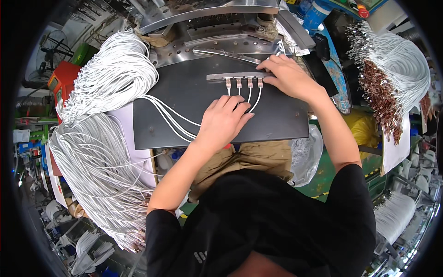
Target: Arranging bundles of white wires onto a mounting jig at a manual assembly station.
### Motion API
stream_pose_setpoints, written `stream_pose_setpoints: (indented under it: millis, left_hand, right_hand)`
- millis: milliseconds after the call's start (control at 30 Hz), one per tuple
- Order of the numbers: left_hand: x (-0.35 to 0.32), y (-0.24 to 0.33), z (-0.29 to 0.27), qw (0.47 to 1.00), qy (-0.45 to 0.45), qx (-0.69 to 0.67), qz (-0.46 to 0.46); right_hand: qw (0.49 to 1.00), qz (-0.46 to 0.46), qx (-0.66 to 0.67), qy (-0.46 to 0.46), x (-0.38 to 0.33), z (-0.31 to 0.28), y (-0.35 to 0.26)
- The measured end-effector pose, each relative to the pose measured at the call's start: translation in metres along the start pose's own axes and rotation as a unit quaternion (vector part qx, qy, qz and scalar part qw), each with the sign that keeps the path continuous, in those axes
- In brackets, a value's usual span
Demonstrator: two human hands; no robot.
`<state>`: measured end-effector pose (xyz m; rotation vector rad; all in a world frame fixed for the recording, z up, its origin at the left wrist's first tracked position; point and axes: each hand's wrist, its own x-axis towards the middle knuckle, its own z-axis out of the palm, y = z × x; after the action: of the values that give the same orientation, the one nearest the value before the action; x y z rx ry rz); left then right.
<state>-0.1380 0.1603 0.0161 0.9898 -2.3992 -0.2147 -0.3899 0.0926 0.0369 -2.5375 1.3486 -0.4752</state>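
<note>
On a dark work plate (170,92) in front of me lies a narrow grey metal strip (230,75). Several flat coppery terminals (250,82) sit in a row along its near edge, each with a white cable leading toward me. My left hand (224,121) rests over these white cables (173,116), its fingers bent around them just below the terminals. The cables pass beneath the palm and run left to a bundle. At the strip's right end, my right hand (287,76) has thumb and index finger on either side of it, pinching it.
A looped bundle of white cables (117,69) lies left of the plate, above a larger hanging bundle (99,171). Metal press tooling (212,27) stands behind the plate, with a thin metal bar (226,54) before it. Another cable bundle (392,69) hangs far right.
</note>
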Motion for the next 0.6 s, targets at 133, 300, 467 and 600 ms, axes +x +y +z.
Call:
stream_pose_setpoints:
  millis: [133,300,467,600]
  left_hand:
    - [0.001,0.000,0.004,1.000,0.026,-0.004,0.005]
    - [0.007,-0.008,0.003,1.000,0.021,0.006,-0.022]
    - [0.013,-0.034,-0.008,0.997,0.034,0.044,-0.056]
    - [0.064,-0.074,-0.013,0.990,0.060,0.111,-0.061]
  right_hand:
    - [1.000,-0.016,0.018,0.009,-0.004,0.003,-0.001]
    - [0.993,0.011,0.056,0.105,0.014,0.011,0.007]
    - [0.970,-0.074,0.083,0.217,0.104,0.030,0.055]
    - [0.942,0.009,0.217,0.257,0.194,0.043,0.095]
